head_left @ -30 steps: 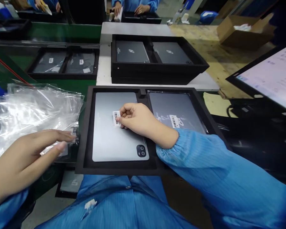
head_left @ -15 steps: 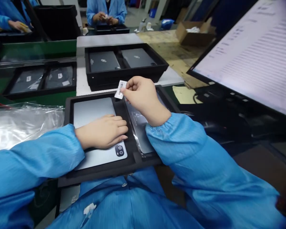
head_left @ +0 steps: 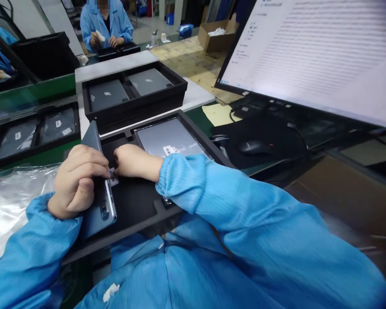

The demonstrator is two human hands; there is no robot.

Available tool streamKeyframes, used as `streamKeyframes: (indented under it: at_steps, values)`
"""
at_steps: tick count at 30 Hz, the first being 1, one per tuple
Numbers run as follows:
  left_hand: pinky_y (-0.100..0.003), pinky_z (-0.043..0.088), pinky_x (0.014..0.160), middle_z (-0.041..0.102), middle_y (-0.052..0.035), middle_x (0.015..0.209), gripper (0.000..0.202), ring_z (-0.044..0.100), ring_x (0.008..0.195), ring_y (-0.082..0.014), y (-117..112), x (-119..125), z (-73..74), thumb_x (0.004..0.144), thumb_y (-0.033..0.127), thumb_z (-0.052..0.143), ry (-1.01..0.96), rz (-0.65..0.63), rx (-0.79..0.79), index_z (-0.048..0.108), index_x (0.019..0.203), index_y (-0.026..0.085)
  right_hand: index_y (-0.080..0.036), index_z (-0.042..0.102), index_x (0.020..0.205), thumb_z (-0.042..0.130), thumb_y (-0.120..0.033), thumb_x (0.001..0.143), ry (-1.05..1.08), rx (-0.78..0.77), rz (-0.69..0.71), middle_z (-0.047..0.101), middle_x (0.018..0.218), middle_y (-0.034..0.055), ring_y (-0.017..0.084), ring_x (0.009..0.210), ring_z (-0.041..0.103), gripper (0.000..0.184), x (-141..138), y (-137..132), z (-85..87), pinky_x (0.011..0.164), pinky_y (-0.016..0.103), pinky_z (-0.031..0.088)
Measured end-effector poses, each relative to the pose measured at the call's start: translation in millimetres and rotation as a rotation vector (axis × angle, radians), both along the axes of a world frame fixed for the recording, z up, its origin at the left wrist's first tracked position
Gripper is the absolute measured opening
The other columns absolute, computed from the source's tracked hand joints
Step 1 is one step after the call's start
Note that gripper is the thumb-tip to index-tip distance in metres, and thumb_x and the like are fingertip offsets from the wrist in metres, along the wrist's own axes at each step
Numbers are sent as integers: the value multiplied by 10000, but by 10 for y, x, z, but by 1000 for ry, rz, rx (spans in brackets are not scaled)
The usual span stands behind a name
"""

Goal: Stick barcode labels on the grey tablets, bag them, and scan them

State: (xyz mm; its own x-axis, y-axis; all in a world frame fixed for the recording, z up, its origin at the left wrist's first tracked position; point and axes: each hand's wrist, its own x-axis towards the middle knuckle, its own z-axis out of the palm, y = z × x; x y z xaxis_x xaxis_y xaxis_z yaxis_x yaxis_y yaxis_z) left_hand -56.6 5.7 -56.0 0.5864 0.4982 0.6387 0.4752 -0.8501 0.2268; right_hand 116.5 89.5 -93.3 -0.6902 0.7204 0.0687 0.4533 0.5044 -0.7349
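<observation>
My left hand point(head_left: 79, 182) grips a grey-blue tablet point(head_left: 98, 221), which is tilted up with its right edge raised over the left compartment of a black foam tray point(head_left: 138, 197). Close against that edge, my right hand point(head_left: 131, 161) is closed on a small white barcode label point(head_left: 114, 178). Its fingertips are partly hidden. In the right compartment lies a second tablet point(head_left: 170, 133) in clear film, with another barcode label point(head_left: 170, 150) on it. My right sleeve covers its lower part.
Behind stands a black tray point(head_left: 135, 101) with two tablets. Clear plastic bags point(head_left: 16, 201) lie at left, beside a further tray point(head_left: 35, 135) of wrapped tablets. A monitor point(head_left: 296, 64), mouse point(head_left: 254, 147) and yellow paper point(head_left: 220, 112) are at right. A co-worker point(head_left: 107, 25) sits across.
My left hand has gone from lying flat on the tablet to holding it tilted up. My right hand has brought the label down and left to the tablet's edge. The view has turned right.
</observation>
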Motion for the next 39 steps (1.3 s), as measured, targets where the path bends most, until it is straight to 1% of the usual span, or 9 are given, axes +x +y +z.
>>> streamKeyframes:
  at_steps: [7,10,13,18,22,25,31,36,39]
  values:
    - [-415,455,858,683,-125,928,457,595,859,-243,217,273,-206,1084,414,282,519,-72,-218,627,889,185,-203,596,835,688,-412,992,464,275,-581,573,802,4,169,847,601,277,549,355,472,804,278,506]
    - [-383,465,840,657,-130,931,425,570,858,-235,239,289,-305,1085,377,294,628,-16,-316,613,893,172,-225,571,874,604,-466,1036,695,307,-669,524,792,1,168,840,595,292,910,105,513,776,277,515]
    - [-388,477,864,654,-138,957,434,571,909,-250,211,377,-287,1087,383,282,613,69,-289,612,911,164,-236,556,859,600,-496,1027,801,270,-761,498,757,-1,162,782,587,313,1275,-275,350,700,269,506]
    - [-391,504,887,673,-126,1050,317,622,970,-260,201,1161,-223,1044,385,429,541,221,-383,642,998,156,-244,523,827,680,-576,945,819,111,-787,475,671,-33,127,607,526,386,1667,-514,145,532,235,421]
    - [-397,530,844,677,-139,1107,396,662,942,-283,235,1937,-293,981,512,578,606,238,-493,632,1158,162,-250,487,825,658,-602,948,797,91,-798,448,634,-56,106,538,484,410,1772,-484,267,485,212,370]
    - [-402,529,814,687,-159,1072,521,671,928,-310,284,2136,-306,933,594,629,659,233,-472,618,1209,153,-247,486,813,708,-582,922,764,74,-741,460,619,-62,103,533,488,416,1799,-505,345,487,205,380]
    - [-362,450,740,701,-124,912,312,652,833,-277,364,1602,-152,997,436,465,657,426,-537,620,928,174,-224,492,742,739,-478,924,629,-15,-655,551,604,-51,89,516,526,397,1844,-380,308,473,182,397]
    - [-338,390,666,670,-78,799,338,611,730,-238,219,955,-118,930,502,482,343,606,-650,543,801,197,-183,588,733,756,-259,911,280,-203,-515,692,657,12,103,537,623,256,1709,-75,166,495,193,456]
    - [-325,396,649,650,-58,727,365,609,695,-226,107,740,-186,899,546,499,176,647,-703,544,789,201,-176,608,720,799,-250,871,105,-212,-454,693,610,33,130,534,644,254,1530,116,25,510,214,470]
